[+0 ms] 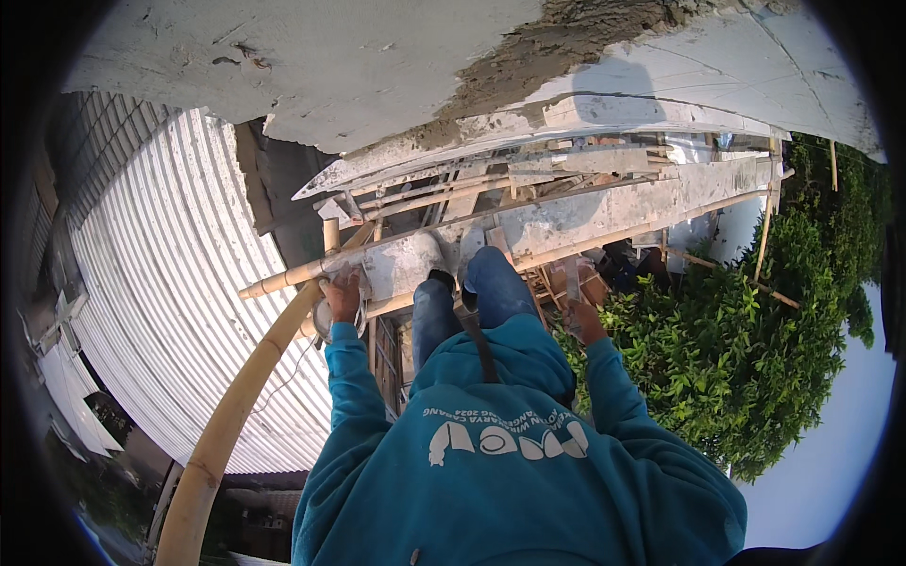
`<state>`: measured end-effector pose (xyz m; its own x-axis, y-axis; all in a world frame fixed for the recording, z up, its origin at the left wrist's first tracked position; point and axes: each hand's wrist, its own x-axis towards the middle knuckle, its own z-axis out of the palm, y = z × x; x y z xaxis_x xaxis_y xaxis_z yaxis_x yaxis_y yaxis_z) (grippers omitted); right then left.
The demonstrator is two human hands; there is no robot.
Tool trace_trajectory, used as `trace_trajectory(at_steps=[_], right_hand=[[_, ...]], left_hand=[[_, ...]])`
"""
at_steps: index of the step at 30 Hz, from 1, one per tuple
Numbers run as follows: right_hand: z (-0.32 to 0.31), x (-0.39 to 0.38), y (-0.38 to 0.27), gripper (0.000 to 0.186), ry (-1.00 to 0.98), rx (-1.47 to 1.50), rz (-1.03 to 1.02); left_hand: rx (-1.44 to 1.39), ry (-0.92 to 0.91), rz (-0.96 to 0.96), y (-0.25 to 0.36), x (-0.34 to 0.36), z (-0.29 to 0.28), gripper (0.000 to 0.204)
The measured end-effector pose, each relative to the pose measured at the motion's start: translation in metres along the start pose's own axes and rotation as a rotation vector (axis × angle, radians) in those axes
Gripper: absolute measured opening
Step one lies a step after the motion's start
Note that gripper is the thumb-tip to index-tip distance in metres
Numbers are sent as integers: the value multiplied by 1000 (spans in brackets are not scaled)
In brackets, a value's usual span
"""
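Observation:
My left hand point(343, 294) is at the left end of the plank walkway, beside the upright bamboo pole point(253, 361). Its fingers are curled, and a pale round-edged object point(325, 325), perhaps a container, shows partly beneath it; what the fingers grip is hidden. Out to the right, my right hand point(587, 324) is closed around a flat, narrow, grey-smeared trowel point(572, 279), its blade pointing away from me. Both of my feet stand on the mortar-stained plank point(604, 219). Ahead rises a plastered wall point(359, 66) with a strip of darker, rough mortar point(528, 61).
Bamboo rails point(406, 300) edge the raised walkway. Below on the left spreads a white corrugated roof point(170, 302). Leafy branches point(703, 344) crowd the right side. Between wall and plank, more poles and boards point(472, 193) show lower down. A thin wire point(288, 380) hangs at the left.

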<state>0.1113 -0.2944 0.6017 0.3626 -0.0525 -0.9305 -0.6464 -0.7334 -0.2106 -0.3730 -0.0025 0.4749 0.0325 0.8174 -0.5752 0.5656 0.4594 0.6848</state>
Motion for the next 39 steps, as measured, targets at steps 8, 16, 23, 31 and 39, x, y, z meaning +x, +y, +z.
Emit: trace_trajectory(at_steps=[8, 16, 23, 31, 39], right_hand=[[28, 45, 55, 44, 60, -754, -197], [39, 98, 58, 59, 36, -1020, -207], [32, 235, 71, 56, 97, -1149, -244], [47, 364, 5, 51, 208, -1211, -184], [69, 475, -15, 48, 360, -1100, -220]], left_hand=[[213, -104, -246, -13, -61, 29, 49], [266, -163, -238, -12, -74, 60, 48], [58, -191, -86, 14, -22, 165, 45], [-28, -379, 59, 59, 36, 288, 43], [129, -411, 368, 48, 62, 319, 43]])
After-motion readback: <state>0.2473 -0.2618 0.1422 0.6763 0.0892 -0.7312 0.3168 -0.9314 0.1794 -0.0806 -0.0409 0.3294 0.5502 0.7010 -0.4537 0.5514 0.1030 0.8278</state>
